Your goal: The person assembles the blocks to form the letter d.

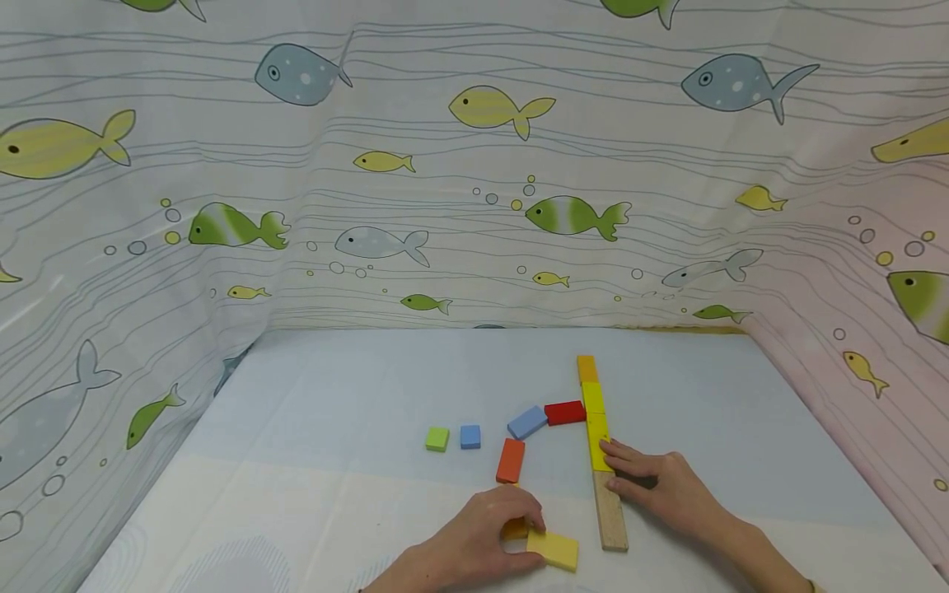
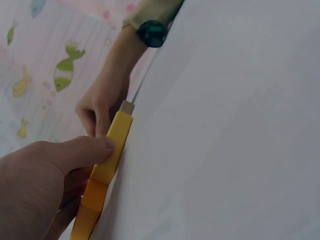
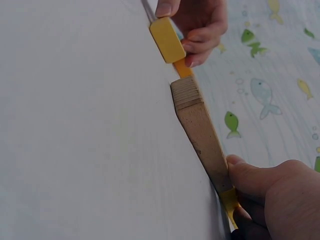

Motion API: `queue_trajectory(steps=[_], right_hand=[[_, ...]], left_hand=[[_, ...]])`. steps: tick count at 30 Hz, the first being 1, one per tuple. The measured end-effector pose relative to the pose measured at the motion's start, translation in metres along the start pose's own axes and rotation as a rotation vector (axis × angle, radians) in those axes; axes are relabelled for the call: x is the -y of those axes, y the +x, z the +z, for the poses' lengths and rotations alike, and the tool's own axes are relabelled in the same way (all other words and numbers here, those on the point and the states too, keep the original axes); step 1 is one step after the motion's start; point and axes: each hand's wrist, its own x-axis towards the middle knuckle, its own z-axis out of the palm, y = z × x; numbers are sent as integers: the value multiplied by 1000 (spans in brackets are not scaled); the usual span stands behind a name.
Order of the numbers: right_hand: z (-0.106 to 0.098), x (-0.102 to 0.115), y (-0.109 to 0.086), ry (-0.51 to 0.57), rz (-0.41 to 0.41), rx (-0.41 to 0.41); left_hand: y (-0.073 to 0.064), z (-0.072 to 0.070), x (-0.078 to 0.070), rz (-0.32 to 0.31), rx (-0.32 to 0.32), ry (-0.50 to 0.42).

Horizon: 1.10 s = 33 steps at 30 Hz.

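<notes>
My left hand [image 1: 485, 535] pinches a pale yellow block [image 1: 554, 550] by its left end, thumb at the near side and a fingertip at the far side. Partly hidden under that hand lies an orange block [image 1: 515, 529]. To the right, a straight row runs away from me: a bare wooden block [image 1: 610, 515], two bright yellow blocks [image 1: 597, 441] and an orange-yellow block [image 1: 586, 368] at the far end. My right hand [image 1: 670, 490] touches this row from the right, fingertips on the nearer yellow block and thumb on the wooden one.
A red-orange block [image 1: 510, 461], a light blue block [image 1: 527, 422] and a dark red block [image 1: 565, 413] form a curve that meets the row. Left of it lie a small green block [image 1: 437, 439] and a small blue block [image 1: 470, 436]. Fish-print curtains [image 1: 474, 181] surround the table.
</notes>
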Motion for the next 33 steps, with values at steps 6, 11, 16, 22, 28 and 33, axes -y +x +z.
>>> queue_trajectory(steps=[6, 11, 16, 22, 28, 33], right_hand=[[1, -1, 0, -5, -3, -2], [1, -1, 0, -7, -5, -4], [1, -2, 0, -10, -9, -10], [2, -3, 0, -9, -7, -12], [2, -3, 0, -4, -6, -8], [1, -3, 0, -4, -16, -11]], left_hand=[[-1, 0, 0, 11, -1, 13], [-1, -1, 0, 9, 5, 23], [-1, -1, -1, 0, 9, 22], [-1, 0, 0, -2, 7, 0], [-1, -7, 7, 103, -97, -17], [-4, -26, 18, 145, -252, 0]])
